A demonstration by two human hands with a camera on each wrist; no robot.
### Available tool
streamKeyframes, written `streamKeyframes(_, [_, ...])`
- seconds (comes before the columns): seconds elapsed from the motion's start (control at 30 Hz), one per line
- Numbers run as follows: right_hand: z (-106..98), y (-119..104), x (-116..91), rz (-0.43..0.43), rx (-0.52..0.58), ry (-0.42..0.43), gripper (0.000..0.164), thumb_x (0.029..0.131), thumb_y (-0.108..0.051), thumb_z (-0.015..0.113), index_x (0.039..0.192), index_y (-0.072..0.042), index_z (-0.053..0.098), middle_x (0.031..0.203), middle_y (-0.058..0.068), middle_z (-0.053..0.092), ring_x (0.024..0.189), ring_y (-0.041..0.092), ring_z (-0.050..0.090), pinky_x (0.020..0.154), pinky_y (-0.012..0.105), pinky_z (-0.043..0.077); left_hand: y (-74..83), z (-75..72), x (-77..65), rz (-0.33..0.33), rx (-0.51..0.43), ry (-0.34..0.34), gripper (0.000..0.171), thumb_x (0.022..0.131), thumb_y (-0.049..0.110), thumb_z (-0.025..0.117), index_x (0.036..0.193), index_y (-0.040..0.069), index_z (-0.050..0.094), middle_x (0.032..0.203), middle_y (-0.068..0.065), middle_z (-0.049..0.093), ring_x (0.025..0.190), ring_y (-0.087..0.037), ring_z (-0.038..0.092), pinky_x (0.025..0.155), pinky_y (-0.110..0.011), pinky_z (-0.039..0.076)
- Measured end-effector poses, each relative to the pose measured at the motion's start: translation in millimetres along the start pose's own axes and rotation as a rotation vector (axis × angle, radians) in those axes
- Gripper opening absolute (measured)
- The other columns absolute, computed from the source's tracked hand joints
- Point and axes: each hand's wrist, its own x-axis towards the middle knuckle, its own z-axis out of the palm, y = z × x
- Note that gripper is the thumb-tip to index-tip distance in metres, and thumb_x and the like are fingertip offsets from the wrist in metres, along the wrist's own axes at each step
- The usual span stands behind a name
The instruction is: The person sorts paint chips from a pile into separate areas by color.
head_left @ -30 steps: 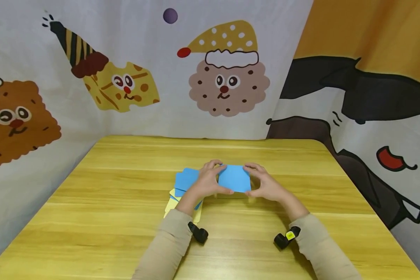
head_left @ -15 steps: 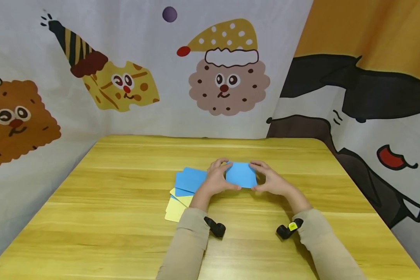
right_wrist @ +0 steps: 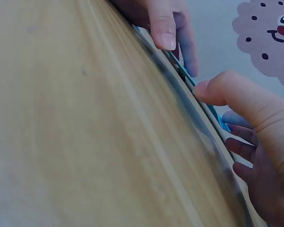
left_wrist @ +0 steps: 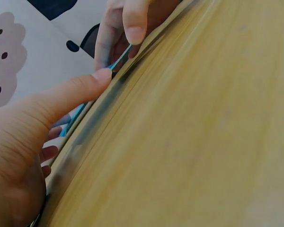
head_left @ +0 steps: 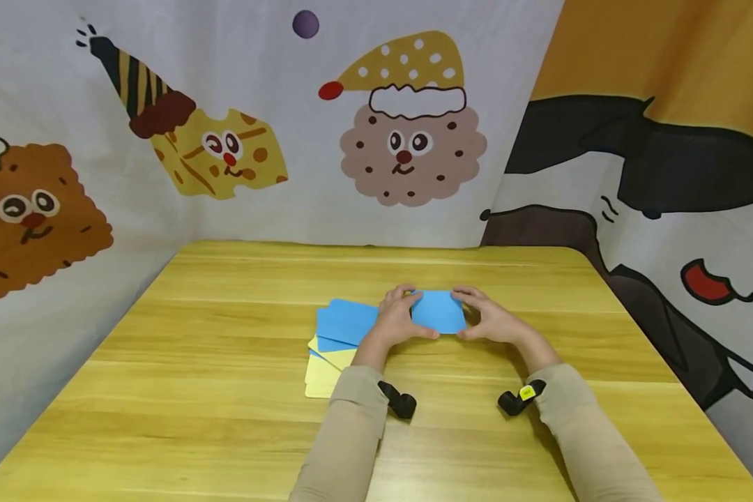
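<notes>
A blue card (head_left: 438,312) is held by both hands near the middle of the table. My left hand (head_left: 397,319) grips its left end, thumb at the near edge and fingers at the far edge. At the right end my right hand (head_left: 492,322) holds it the same way. Seen edge-on in the left wrist view, the blue card (left_wrist: 121,57) is a thin strip close to the tabletop. Whether it touches the wood, I cannot tell. Left of my left hand lie fanned blue cards (head_left: 346,321) overlapping yellow cards (head_left: 323,378), partly hidden by that wrist.
The wooden table (head_left: 226,418) reaches back to a cloth wall (head_left: 238,223) printed with cartoon figures. A black wrist camera (head_left: 401,403) sits on the left cuff and another wrist camera (head_left: 516,400) on the right.
Both hands have carried the blue card right and slightly away from me, the left moving further than the right. More of the fanned cards shows beside the left wrist.
</notes>
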Motion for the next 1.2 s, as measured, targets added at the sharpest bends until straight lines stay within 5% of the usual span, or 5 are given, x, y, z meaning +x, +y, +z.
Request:
streamKeyframes(0.67, [-2.9,3.3,4.6,0.028,-0.043,-0.046,0.085,0.082,-0.025,0.074,0.148,0.003,0.029,0.154,0.022,0.017,0.139,0.043,0.009,0.104,0.064,0.017,4.2,0.3,9.9,-0.029,0.209,-0.096,0.092,0.076,0.062,0.069,0.15,0.018,0.035,0.155,-0.003,0.024,0.141,-0.027,0.019,0.113,-0.041,0.013])
streamKeyframes(0.97, [0.6,4.6,1.2,0.042,-0.067,-0.043,0.085,0.084,-0.03,0.073,0.149,0.0,0.028,0.155,0.019,0.015,0.14,0.042,0.007,0.104,0.065,0.016,3.9,-1.4,6.4,-0.02,0.176,-0.1,0.092,0.077,0.061,0.07,0.15,0.017,0.035,0.155,-0.003,0.024,0.141,-0.028,0.018,0.112,-0.044,0.014])
streamKeyframes(1.2, [5.4,4.7,-3.2,0.054,-0.028,0.014,0.085,0.082,-0.03,0.076,0.149,-0.005,0.032,0.156,0.016,0.017,0.141,0.04,0.009,0.105,0.065,0.014,2.2,-5.1,1.4,0.007,0.049,-0.07,0.094,0.075,0.057,0.074,0.149,0.014,0.036,0.156,-0.004,0.022,0.142,-0.028,0.014,0.111,-0.049,0.014])
